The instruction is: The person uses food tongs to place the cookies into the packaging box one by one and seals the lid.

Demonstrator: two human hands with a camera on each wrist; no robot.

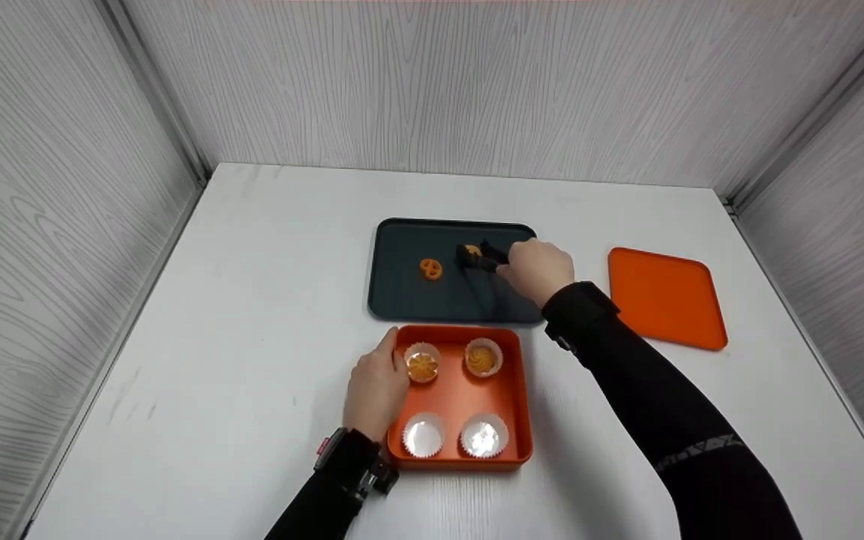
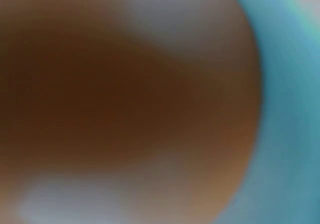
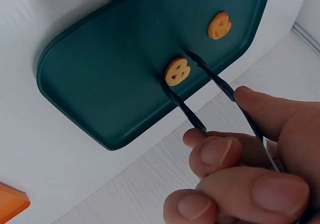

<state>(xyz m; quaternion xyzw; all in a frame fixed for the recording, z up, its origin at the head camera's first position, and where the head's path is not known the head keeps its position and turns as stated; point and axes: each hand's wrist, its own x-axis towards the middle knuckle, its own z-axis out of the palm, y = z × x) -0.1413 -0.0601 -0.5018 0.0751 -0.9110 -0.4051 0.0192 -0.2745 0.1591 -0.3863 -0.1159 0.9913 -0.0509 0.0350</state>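
Note:
In my right hand (image 1: 541, 268) is a pair of black tongs (image 3: 216, 78), held between thumb and fingers. Their spread tips stand on either side of a pretzel-shaped cookie (image 3: 178, 71) on the dark green tray (image 3: 115, 43). A second pretzel-shaped cookie (image 1: 430, 269) lies apart on that tray. My left hand (image 1: 377, 390) grips the left wall of an orange box (image 1: 456, 394). In the box's far corners, two paper cups each hold a cookie: one petalled (image 1: 423, 367), one swirled (image 1: 481, 360). The left wrist view is a close blur.
Two paper cups with nothing in them, a left one (image 1: 424, 435) and a right one (image 1: 484, 436), stand in the box's near half. A flat orange tray or lid (image 1: 668, 298) lies to the right. Grey wood-grain panels (image 1: 432, 90) enclose the white table (image 1: 252, 300).

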